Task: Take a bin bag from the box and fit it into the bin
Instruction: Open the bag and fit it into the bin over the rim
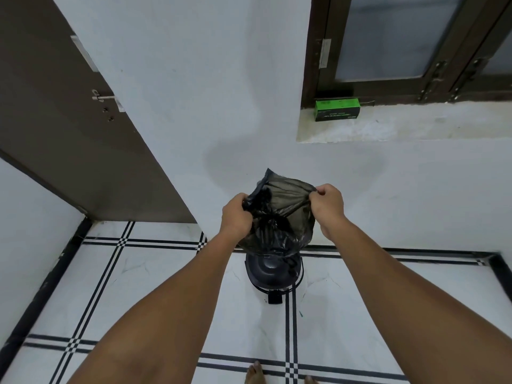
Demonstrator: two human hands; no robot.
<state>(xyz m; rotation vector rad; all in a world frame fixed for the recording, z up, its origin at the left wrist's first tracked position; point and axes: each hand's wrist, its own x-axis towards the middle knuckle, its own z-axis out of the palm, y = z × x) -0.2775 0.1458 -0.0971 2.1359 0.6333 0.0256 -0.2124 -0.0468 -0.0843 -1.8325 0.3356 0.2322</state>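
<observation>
A thin black bin bag hangs in the air between my two hands, its top edge stretched partly apart. My left hand grips the bunched left side of the bag's mouth. My right hand pinches the right side. Directly below the bag stands the small pedal bin on the floor, its dark domed lid down and its pedal facing me; the bag's lower end hides the bin's far part. The green bin bag box lies on the window sill, up and to the right.
A white wall stands just behind the bin. A brown door is at the left, and a dark-framed window sits above the sill. The floor is white tile with black stripes. My bare toes show at the bottom edge.
</observation>
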